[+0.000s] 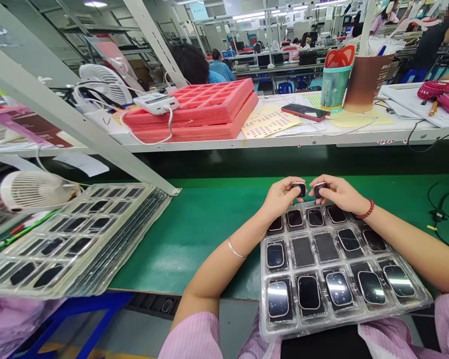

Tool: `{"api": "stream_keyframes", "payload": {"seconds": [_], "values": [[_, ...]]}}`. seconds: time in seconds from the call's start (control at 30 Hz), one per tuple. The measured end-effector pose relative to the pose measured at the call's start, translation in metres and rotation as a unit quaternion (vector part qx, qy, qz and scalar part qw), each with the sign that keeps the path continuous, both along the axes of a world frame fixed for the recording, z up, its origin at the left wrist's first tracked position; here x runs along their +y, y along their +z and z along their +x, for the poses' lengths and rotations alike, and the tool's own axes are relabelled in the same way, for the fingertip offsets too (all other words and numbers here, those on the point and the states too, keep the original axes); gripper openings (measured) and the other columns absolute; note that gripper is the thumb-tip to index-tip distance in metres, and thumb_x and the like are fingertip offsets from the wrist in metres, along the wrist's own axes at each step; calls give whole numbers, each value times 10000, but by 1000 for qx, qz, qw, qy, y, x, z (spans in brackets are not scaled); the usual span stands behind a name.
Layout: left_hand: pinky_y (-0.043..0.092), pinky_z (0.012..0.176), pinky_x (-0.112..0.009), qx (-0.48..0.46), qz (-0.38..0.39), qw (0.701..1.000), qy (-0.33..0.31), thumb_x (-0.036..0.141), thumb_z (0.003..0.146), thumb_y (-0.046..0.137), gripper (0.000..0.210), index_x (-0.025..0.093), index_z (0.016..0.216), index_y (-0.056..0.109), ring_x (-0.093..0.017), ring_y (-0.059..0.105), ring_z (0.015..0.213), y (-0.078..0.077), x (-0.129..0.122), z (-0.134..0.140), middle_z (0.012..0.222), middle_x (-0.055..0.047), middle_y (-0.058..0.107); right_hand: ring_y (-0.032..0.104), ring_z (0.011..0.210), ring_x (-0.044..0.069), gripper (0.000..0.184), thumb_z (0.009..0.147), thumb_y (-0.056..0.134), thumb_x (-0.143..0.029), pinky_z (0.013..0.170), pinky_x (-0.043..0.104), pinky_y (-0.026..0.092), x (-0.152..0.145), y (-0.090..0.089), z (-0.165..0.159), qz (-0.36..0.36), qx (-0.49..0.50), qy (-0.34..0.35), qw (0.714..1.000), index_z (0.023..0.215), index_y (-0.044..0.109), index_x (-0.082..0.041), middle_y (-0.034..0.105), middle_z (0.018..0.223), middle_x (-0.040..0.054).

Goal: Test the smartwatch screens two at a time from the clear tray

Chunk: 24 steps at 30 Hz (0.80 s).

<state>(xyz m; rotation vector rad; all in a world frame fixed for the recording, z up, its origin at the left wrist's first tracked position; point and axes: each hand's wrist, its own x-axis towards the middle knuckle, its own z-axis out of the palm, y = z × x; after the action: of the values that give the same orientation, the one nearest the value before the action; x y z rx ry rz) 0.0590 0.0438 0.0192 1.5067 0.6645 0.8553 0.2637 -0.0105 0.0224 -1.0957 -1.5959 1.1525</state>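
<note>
My left hand (283,197) pinches a smartwatch case (298,189) with a dark screen and a light metal rim. A second smartwatch case (321,189) of the same look is gripped in my right hand (335,192). Both are held up side by side, a small gap apart, just past the far edge of a clear plastic tray (264,289). Most pockets of that tray hold more watch cases, screens up, such as the near watch case (309,292). Two middle pockets (314,249) show no watch. The tray overhangs the bench's front edge, near my lap.
Stacked trays of watches (108,239) stand at the left beside a white fan (35,191). A slanted white post (97,124) meets the green bench (194,229). The shelf above carries red foam (209,107), a phone (305,111) and cups. Black cables (439,214) lie at right.
</note>
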Motion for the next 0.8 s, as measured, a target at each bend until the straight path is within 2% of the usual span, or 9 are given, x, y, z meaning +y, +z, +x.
{"api": "stream_keyframes", "payload": {"seconds": [0.1,0.23,0.43,0.63,0.8], "values": [[454,529,-196,-5,-1,1000,0,248,729,658,339,127,1043,619,-123,645,646,2,-1,0,885,-59,692,672,718,161,276,810,631,-260,631,274,569,0,1,0,11,-3,7,1000,1068,597,-170,692,954,66],[495,580,-226,-10,-2,1000,-6,276,751,648,276,121,979,634,-144,647,694,5,-3,0,862,-70,690,670,709,159,255,831,610,-284,645,284,572,0,0,0,6,-9,7,1000,1057,605,-165,697,942,70],[457,547,-196,-3,-9,1000,-14,187,713,631,433,146,1142,600,-166,679,768,1,-2,0,1001,-82,685,651,713,151,288,774,643,-232,633,272,561,0,1,-1,34,-5,13,999,1049,598,-162,683,923,56],[444,536,-194,2,-5,1000,-7,187,749,586,401,139,1146,608,-164,685,745,-4,2,1,982,-81,679,635,707,147,271,762,621,-204,630,274,555,-2,4,-2,33,-11,20,999,1028,583,-169,676,915,56],[440,535,-191,-5,-13,1000,-6,159,705,584,440,145,1145,592,-153,678,733,0,-1,0,988,-75,671,628,722,147,277,748,619,-180,642,269,546,-2,3,-3,41,-1,25,999,1023,578,-172,672,903,47]]}}
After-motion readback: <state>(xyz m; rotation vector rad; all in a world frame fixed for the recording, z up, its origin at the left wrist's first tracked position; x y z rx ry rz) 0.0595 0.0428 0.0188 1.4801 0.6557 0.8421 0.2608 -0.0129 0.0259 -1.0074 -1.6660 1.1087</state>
